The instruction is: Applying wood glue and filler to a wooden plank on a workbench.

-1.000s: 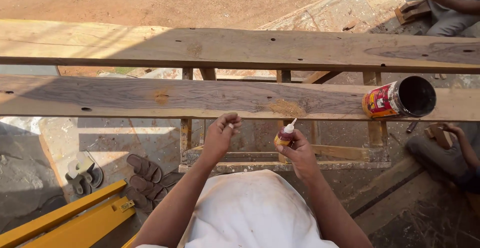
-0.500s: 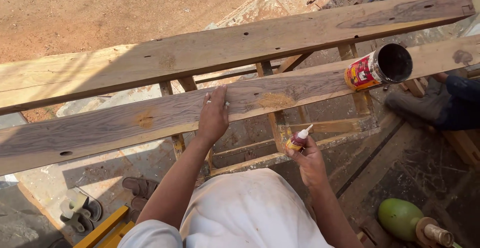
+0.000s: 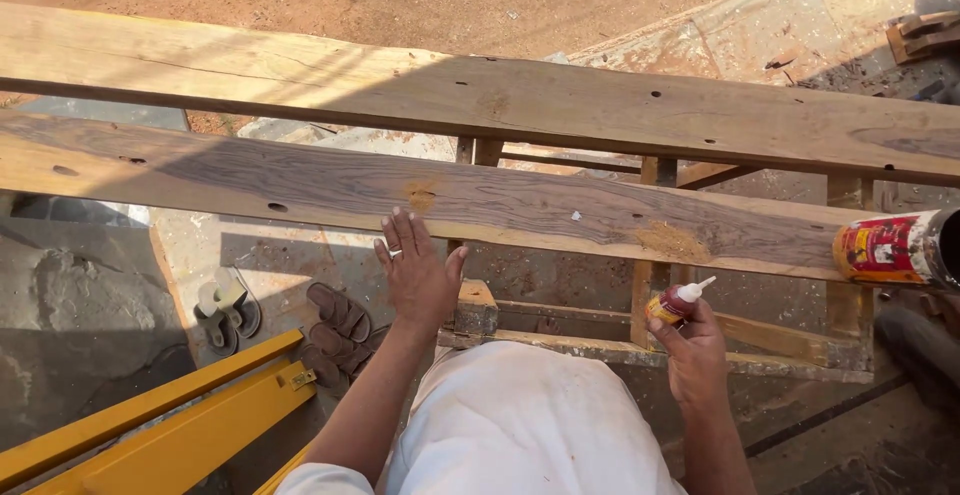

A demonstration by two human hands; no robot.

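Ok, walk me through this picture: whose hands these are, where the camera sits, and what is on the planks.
The single view comes from a camera worn on a person's head, looking down past their white clothing. There is no machine, only two bare hands. The left hand is open, with its fingers at the near edge of the nearer wooden plank; a second plank lies beyond it. The right hand holds a small glue bottle with a white nozzle. A red and yellow can lies on its side on the nearer plank. Sandals and yellow metal beams lie below.
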